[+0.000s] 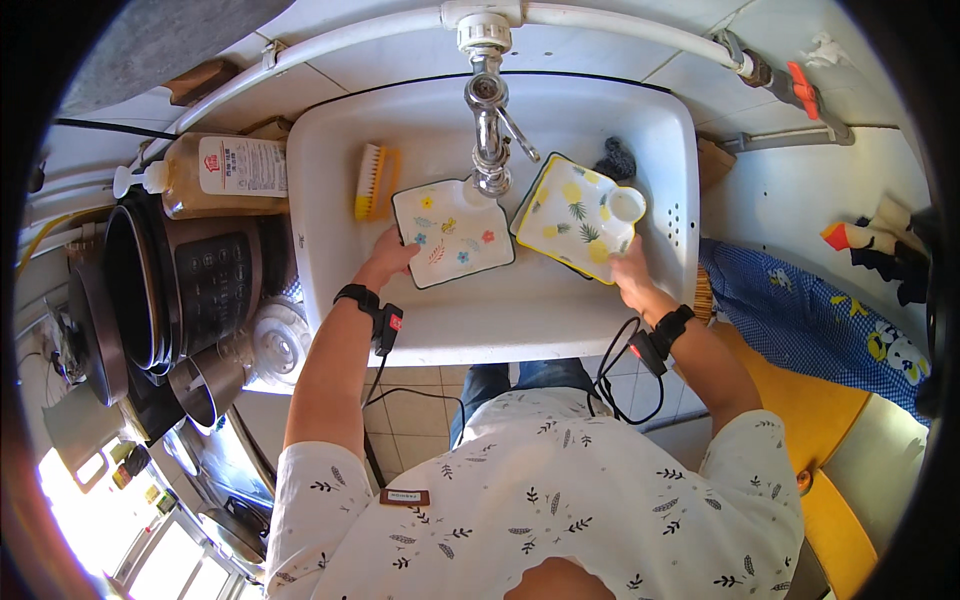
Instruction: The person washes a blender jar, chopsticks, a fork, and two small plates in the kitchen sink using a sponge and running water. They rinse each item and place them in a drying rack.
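Note:
My left hand (393, 253) grips the lower left edge of a white square plate with a floral print and dark rim (454, 236), held in the white sink (450, 330). My right hand (631, 271) grips the lower right side of a yellow-rimmed plate with a pineapple print (574, 214). Another dark-rimmed plate shows partly beneath it, mostly hidden. Left of the floral plate lies a yellow scrub brush with pale bristles (369, 184). A dark scouring pad (616, 159) rests behind the pineapple plate. The chrome faucet (491, 142) hangs over the sink between the plates.
A pump bottle of amber liquid (184, 176) lies left of the sink, beside a dark cooker (202, 292) and a clear plastic lid (281, 343). A blue checked cloth (810, 307) hangs at the right. Black cables run from both wrist straps. A white pipe crosses behind the faucet.

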Tool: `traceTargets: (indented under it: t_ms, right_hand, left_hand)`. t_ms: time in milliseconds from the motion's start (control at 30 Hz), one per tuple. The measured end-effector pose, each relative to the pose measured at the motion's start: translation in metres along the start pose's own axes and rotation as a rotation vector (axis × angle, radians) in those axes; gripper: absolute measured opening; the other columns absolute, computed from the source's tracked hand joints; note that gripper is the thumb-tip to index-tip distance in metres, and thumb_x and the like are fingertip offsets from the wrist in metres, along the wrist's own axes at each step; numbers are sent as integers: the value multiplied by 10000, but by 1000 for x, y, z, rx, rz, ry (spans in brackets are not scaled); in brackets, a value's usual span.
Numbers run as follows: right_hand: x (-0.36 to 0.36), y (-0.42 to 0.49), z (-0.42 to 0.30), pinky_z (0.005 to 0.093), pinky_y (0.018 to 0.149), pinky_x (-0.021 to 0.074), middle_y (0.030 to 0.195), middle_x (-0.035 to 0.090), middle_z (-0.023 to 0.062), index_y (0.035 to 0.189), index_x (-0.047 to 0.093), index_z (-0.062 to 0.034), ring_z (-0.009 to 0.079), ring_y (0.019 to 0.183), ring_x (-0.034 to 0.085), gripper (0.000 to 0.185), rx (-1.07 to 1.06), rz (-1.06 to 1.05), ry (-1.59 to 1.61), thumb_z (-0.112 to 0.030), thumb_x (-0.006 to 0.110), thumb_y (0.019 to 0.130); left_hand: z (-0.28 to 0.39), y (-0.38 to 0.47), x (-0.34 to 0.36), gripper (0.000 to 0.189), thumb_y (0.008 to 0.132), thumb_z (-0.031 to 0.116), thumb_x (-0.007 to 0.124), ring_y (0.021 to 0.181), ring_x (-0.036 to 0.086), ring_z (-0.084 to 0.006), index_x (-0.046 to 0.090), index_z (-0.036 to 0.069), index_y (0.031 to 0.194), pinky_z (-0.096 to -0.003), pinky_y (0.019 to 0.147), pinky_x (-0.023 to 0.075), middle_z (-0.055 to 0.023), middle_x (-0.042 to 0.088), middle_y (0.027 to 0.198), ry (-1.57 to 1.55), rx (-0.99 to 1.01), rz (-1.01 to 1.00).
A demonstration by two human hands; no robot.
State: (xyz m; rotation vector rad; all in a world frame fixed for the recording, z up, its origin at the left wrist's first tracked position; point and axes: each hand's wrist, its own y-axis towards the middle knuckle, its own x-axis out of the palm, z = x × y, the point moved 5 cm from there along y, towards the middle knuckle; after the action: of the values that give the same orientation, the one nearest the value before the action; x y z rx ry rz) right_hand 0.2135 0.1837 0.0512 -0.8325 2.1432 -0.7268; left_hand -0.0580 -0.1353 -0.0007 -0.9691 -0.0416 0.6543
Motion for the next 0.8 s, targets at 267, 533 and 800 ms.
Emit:
traceTargets:
  t_ms: [267, 533, 800]
  right_hand:
    - [9, 30, 18, 392, 785, 468, 992, 618, 129, 1024, 560, 19, 262, 930, 570, 196, 74, -127, -120, -40, 511, 843]
    - [-8, -14, -31, 336, 508, 460, 837, 601, 138, 994, 546, 81, 203, 683, 597, 322, 0, -139, -363, -133, 603, 761]
    - [4, -58, -84, 330, 815, 450, 1263, 504, 193, 1287, 408, 63, 221, 1095, 522, 605, -96, -282, -139, -215, 631, 798]
  left_hand:
    - [26, -9, -5, 412, 767, 138, 542, 782, 573, -177, 479, 29, 1160, -313, 606, 479, -76, 589, 908, -51, 57, 20]
    - [18, -40, -37, 328, 688, 125, 550, 689, 543, -178, 541, 11, 996, -315, 558, 444, -79, 563, 810, -227, -133, 57]
    - [23, -53, -6, 262, 693, 113, 567, 684, 536, -191, 534, -6, 924, -297, 554, 441, -86, 548, 829, -568, -274, -190]
